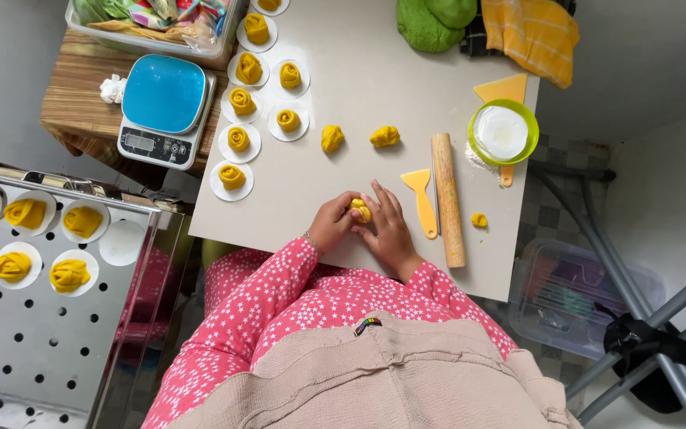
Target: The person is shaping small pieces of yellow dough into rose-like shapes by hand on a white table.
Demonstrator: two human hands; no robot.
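Both my hands rest near the front edge of the grey table (375, 87), in pink star-print sleeves. My left hand (332, 222) and my right hand (388, 228) together pinch a small yellow dough piece (360, 210) between their fingers. Two more loose yellow dough lumps lie farther out on the table, one (332, 138) beside the other (385, 137). Several rose-shaped yellow dough pieces sit on round white papers (239, 141) in rows at the table's left side.
A wooden rolling pin (448, 199) and a yellow scraper (422, 199) lie right of my hands, with a dough crumb (479, 220). A green bowl of flour (502, 132) stands far right. A blue kitchen scale (163, 107) sits left; a perforated steel tray (49, 318) holds more pieces.
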